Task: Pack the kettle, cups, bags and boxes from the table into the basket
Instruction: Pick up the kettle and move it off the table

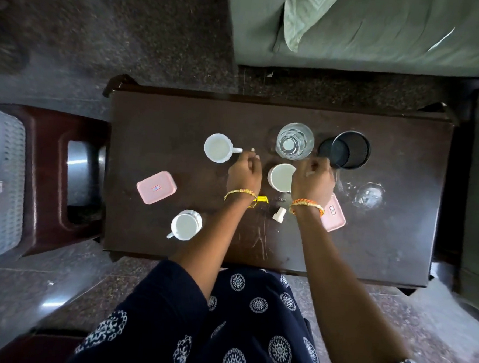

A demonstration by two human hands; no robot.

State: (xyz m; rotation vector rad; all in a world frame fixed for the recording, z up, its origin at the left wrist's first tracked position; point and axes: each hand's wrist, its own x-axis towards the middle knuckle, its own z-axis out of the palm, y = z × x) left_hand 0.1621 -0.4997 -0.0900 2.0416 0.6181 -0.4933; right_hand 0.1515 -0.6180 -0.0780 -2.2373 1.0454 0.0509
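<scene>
Left hand (244,173) pinching cup (218,147) handle; right hand (312,180) grip unclear; three cups, two pink boxes (156,187).

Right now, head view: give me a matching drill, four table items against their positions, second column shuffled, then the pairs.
Items:
1. glass
2. black mesh cup
3. left pink box
4. near white cup

Places:
A. near the table's left edge, between the two left white cups
B. far side of the table, just left of the black mesh cup
C. closest to the table's near edge, handle pointing left
D. far right of the group, beyond the right hand

Pairs: 1-B, 2-D, 3-A, 4-C
</scene>
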